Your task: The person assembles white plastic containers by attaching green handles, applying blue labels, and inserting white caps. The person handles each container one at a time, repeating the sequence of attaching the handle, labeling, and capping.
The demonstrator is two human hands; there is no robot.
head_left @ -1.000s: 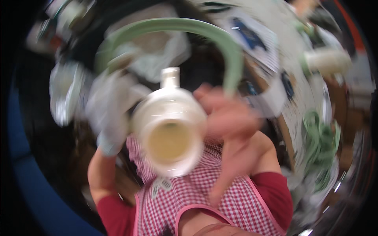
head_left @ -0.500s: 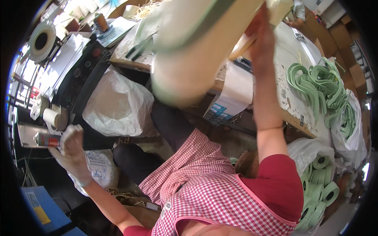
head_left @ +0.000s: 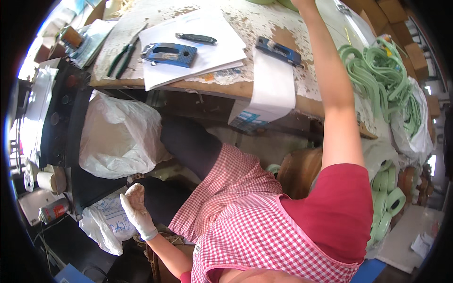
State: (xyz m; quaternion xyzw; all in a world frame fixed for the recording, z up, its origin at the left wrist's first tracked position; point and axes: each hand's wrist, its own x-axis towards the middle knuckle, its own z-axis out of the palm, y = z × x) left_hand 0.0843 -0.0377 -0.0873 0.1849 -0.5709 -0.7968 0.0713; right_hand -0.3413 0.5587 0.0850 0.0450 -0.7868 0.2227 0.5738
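My left hand [head_left: 138, 212], in a white glove, is raised at the lower left above a white plastic bag [head_left: 106, 219]. Its thumb and fingers are apart and nothing is in it. My right arm stretches over the worn white workbench [head_left: 231, 88]. Only the base of my right hand [head_left: 303, 4] shows at the top edge; its fingers lie outside the picture. Beside it, a pale green thing [head_left: 286, 4] is cut off by the same edge. Whether that hand grips it cannot be seen.
On the bench lie pliers [head_left: 126, 55], papers [head_left: 207, 23], a cutter knife [head_left: 196, 38], a blue stapler [head_left: 170, 54], another blue tool [head_left: 279, 51] and green strips [head_left: 382, 78]. An open plastic bag [head_left: 120, 137] stands left of my knees; green rolls [head_left: 384, 200] sit at right.
The large pale, green-edged thing at my right hand has gone from over the bench, uncovering papers and tools. My right hand reached farther up; my left hand moved right and down.
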